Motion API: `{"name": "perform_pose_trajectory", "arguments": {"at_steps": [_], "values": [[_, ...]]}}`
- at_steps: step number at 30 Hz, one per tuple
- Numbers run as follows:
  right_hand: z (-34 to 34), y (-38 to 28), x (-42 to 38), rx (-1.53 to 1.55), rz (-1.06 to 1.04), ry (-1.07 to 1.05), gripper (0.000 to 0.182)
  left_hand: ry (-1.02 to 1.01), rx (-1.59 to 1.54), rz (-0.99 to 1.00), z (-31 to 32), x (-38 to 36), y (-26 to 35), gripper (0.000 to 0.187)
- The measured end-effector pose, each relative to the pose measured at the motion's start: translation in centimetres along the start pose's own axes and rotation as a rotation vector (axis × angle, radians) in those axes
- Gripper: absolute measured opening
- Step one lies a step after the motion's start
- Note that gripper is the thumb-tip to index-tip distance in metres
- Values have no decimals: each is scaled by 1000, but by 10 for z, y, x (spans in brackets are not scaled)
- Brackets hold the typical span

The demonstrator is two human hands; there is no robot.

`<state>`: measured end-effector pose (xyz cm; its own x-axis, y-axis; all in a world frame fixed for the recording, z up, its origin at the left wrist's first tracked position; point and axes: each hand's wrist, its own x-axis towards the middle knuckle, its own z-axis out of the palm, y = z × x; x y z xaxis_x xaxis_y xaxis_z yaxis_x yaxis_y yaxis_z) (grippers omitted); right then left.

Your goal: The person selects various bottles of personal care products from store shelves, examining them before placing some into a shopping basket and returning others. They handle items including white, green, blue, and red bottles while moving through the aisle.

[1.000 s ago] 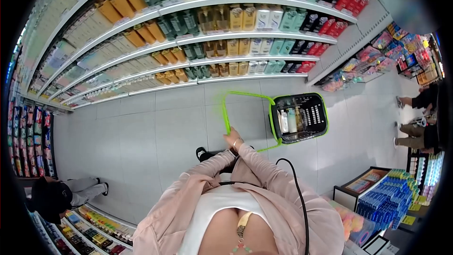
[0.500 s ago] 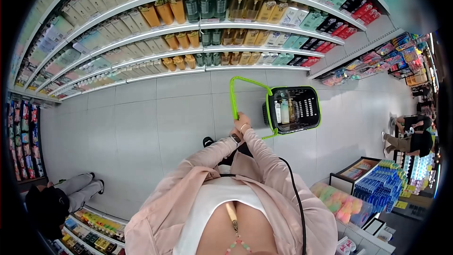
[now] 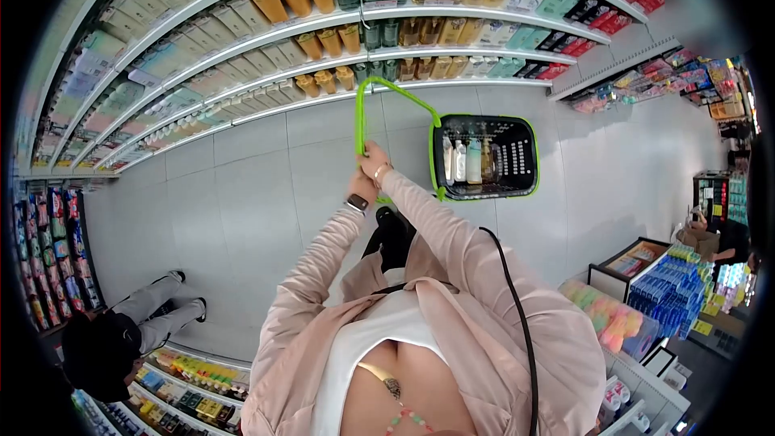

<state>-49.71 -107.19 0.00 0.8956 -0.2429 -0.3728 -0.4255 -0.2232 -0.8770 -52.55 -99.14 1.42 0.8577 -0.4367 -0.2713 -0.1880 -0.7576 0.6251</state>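
Note:
The long green handle (image 3: pixel 361 117) of a black shopping basket (image 3: pixel 525 126) stretches out to the left of it. My right hand (image 3: pixel 374 160), a bracelet at its wrist, is closed round this handle. Just below it my left hand (image 3: pixel 362 185), with a dark watch at the wrist, is also closed on the handle, its fingertips mostly hidden. Several bottles stand inside the basket towards its left side, among them a white bottle (image 3: pixel 460 163), a pale green bottle (image 3: pixel 474 160) and an amber bottle (image 3: pixel 488 163).
Ahead runs a long curved-looking shelf (image 3: pixel 266 105) with rows of bottles and tubes. A person (image 3: pixel 121 339) stands at the lower left by another shelf. Blue packs (image 3: pixel 666 291) are stacked at the right, near another person (image 3: pixel 714 238). My dark shoe (image 3: pixel 387 216) is on the tiled floor (image 3: pixel 242 226).
Both hands, still on the handle, have moved up and left in view. The basket also appears higher and slightly left, and the shelves have shifted as my view turned.

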Motion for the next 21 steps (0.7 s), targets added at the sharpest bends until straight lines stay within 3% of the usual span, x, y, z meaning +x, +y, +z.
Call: {"name": "perform_pose_trajectory", "arguments": {"at_steps": [2,4,6,7,10,12,17,19,21], "values": [[14,-11,15,142,26,-56,33,-25,555,228,-6,17,-39,28],[24,-10,29,174,24,-83,33,-267,1052,389,-38,25,-57,21],[29,-7,33,280,-61,-193,32,-280,1081,443,-67,26,-78,18],[17,-22,19,429,116,-290,31,-250,1062,437,-81,27,-82,17],[7,7,-1,447,203,-342,28,-267,1133,477,-110,44,-88,17],[-1,45,-15,468,338,-329,25,-279,1161,465,-127,54,-88,17],[-48,133,-48,543,501,-262,22,-309,1397,289,-123,76,-165,20],[-72,160,-56,547,603,-256,20,-502,1369,26,-114,77,-175,27],[-93,187,-60,540,691,-242,19,-555,1364,-88,-93,69,-174,30]]}}
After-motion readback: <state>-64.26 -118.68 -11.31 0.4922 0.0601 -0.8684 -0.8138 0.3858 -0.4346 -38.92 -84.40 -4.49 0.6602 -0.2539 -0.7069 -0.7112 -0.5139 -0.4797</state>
